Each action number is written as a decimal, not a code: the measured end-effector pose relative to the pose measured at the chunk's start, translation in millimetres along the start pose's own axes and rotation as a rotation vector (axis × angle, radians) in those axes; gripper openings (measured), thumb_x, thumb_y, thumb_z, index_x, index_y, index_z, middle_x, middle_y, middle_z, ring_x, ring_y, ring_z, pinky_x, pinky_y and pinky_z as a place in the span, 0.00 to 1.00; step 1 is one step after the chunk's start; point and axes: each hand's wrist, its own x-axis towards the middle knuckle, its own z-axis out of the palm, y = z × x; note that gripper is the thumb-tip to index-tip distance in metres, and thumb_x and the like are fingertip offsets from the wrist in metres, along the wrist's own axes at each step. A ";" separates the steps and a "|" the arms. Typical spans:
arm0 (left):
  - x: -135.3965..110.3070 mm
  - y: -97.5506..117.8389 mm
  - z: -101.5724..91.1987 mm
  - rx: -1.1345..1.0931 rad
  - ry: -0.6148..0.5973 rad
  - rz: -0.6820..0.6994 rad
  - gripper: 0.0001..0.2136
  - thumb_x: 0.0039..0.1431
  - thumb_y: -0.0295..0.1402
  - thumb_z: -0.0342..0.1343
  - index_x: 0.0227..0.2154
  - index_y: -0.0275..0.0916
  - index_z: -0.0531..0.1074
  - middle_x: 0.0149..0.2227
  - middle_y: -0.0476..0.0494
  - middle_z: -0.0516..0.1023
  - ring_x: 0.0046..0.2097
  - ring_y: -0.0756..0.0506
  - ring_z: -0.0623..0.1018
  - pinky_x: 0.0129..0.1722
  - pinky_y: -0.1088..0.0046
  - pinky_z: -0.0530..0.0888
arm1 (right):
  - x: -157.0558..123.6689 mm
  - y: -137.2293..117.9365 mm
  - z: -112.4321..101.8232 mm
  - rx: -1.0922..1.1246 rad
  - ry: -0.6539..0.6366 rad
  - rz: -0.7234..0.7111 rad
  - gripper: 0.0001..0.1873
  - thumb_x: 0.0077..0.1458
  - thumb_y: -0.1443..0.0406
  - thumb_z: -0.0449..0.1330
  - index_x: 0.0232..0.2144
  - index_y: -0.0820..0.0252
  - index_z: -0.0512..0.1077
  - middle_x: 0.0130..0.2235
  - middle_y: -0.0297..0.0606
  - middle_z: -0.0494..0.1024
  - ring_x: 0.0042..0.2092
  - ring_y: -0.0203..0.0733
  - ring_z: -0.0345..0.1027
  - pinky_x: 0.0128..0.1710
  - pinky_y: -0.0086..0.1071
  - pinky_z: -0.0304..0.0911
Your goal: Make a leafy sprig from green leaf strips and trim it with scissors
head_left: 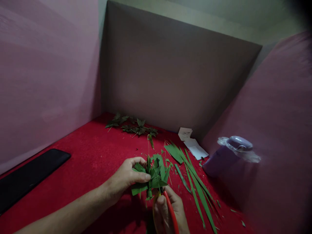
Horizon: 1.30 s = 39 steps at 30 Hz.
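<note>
My left hand point(134, 172) pinches a bundle of green leaves point(156, 174) in the middle of the view, thumb in front and fingers behind. Folded and cut leaf pieces stick out of the bundle to several sides. Just below it, my right hand point(173, 208) is closed on scissors point(172, 211) with red and yellow handles. Their blades reach up to the lower right of the bundle and are mostly hidden by leaves, so whether they touch a leaf I cannot tell. A thin stem with a drooping tip point(150, 141) rises behind the bundle.
Long green leaf strips point(197, 182) and small scraps lie on the red cloth point(92, 156) to the right. Lobed leaves point(138, 127) lie at the back. White papers point(195, 148) and a purple container point(223, 157) stand right; a black flat object point(31, 175) lies left. Walls enclose three sides.
</note>
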 end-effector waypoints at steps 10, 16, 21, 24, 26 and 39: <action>0.3 -1.1 -0.8 0.004 0.003 0.012 0.13 0.38 0.28 0.63 0.27 0.37 0.64 0.23 0.47 0.76 0.24 0.50 0.73 0.26 0.75 0.66 | 0.4 1.7 1.6 -0.001 0.011 -0.017 0.22 0.39 0.48 0.64 0.25 0.61 0.67 0.16 0.22 0.51 0.16 0.26 0.42 0.13 0.20 0.44; 0.4 -1.0 -1.0 -0.018 0.008 -0.001 0.14 0.37 0.28 0.63 0.27 0.36 0.65 0.23 0.48 0.76 0.24 0.50 0.73 0.26 0.75 0.66 | -0.4 2.4 1.9 0.020 0.058 0.008 0.22 0.41 0.51 0.64 0.31 0.62 0.68 0.17 0.21 0.53 0.16 0.24 0.41 0.12 0.18 0.42; 2.0 -1.9 -1.9 -0.013 0.028 0.025 0.10 0.40 0.27 0.61 0.27 0.36 0.66 0.23 0.48 0.75 0.24 0.50 0.73 0.25 0.75 0.66 | 6.6 3.0 -3.1 0.047 0.150 0.017 0.20 0.45 0.48 0.60 0.26 0.59 0.64 0.15 0.21 0.55 0.13 0.24 0.46 0.10 0.18 0.46; 4.1 -2.3 -3.6 -0.016 0.053 0.035 0.10 0.40 0.27 0.61 0.27 0.37 0.66 0.22 0.49 0.75 0.22 0.50 0.73 0.24 0.76 0.66 | 14.2 -2.8 -6.8 0.031 0.197 0.000 0.21 0.42 0.48 0.61 0.23 0.58 0.61 0.14 0.20 0.54 0.12 0.26 0.46 0.09 0.19 0.46; 5.0 -2.5 -4.1 -0.029 0.063 0.048 0.10 0.40 0.27 0.61 0.27 0.37 0.67 0.23 0.49 0.75 0.23 0.50 0.73 0.24 0.76 0.66 | 19.5 -7.4 -10.6 0.020 0.236 -0.012 0.22 0.39 0.50 0.64 0.23 0.58 0.62 0.14 0.20 0.54 0.13 0.26 0.47 0.10 0.19 0.48; 6.3 2.3 -6.0 -0.189 0.061 0.148 0.11 0.42 0.26 0.62 0.29 0.38 0.67 0.28 0.50 0.77 0.28 0.51 0.75 0.31 0.76 0.68 | 24.9 -4.3 -34.9 -0.214 0.089 -0.026 0.27 0.40 0.46 0.61 0.34 0.59 0.65 0.16 0.21 0.54 0.15 0.26 0.45 0.12 0.19 0.43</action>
